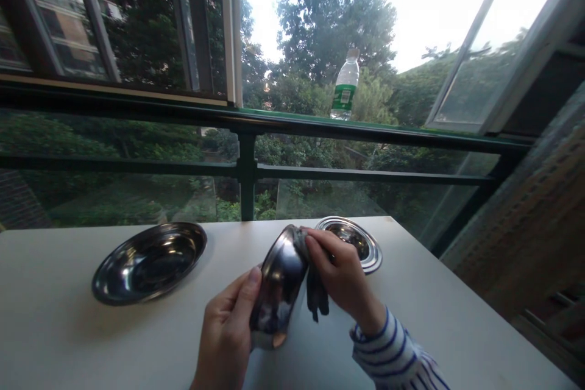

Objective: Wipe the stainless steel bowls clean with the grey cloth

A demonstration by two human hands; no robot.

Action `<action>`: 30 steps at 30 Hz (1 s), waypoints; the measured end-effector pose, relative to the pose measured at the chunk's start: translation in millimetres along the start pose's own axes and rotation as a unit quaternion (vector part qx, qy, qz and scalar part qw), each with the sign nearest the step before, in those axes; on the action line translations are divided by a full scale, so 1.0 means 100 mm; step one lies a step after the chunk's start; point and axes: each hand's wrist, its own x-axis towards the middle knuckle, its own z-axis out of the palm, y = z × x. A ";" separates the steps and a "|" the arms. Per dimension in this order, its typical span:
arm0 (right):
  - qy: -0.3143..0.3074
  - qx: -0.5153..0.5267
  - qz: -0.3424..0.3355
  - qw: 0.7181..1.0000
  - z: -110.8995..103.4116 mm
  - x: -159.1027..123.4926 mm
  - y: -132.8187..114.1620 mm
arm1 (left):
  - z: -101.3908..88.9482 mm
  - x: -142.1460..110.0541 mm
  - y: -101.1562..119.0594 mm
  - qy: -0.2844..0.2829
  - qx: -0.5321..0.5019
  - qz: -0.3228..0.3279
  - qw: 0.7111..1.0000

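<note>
My left hand (pixel 228 329) grips a small steel bowl (pixel 278 283) tilted on its side above the white table (pixel 68 341), thumb on its outer wall. My right hand (pixel 340 274) presses a dark grey cloth (pixel 315 292) against the bowl's rim and inside, fingers closed over the cloth. The cloth's end hangs down below the hand.
A large shallow steel dish (pixel 148 262) sits on the table to the left. A smaller steel plate (pixel 354 241) lies behind my right hand. A plastic water bottle (pixel 345 85) stands on the green window railing (pixel 320 125). The table's right edge runs near a brick wall.
</note>
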 end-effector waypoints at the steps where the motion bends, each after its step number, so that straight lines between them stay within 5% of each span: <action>1: 0.005 0.004 0.020 1.000 -0.02 0.01 0.01 | 0.01 -0.01 0.01 0.006 -0.002 0.001 1.000; 6: -0.076 0.040 -0.091 0.992 -0.07 0.01 -0.06 | 0.01 -0.02 0.01 0.022 0.009 0.034 0.999; 11: -0.018 0.007 0.012 1.000 -0.06 0.01 0.00 | -0.02 -0.03 0.03 0.035 0.027 0.051 0.998; 16: -0.057 0.025 -0.125 0.990 -0.06 -0.01 -0.09 | -0.02 -0.04 0.10 0.063 0.036 0.075 0.995; 22: 0.016 -0.035 -0.066 0.997 -0.05 0.01 -0.12 | 0.02 -0.08 0.05 0.032 0.017 0.048 0.998; 26: -0.084 -0.062 -0.210 0.972 -0.02 -0.06 -0.23 | -0.02 -0.02 0.01 0.014 -0.013 0.038 0.999; 30: -0.078 -0.111 -0.279 0.951 0.04 -0.12 -0.26 | -0.04 0.06 0.03 -0.029 -0.061 -0.001 0.998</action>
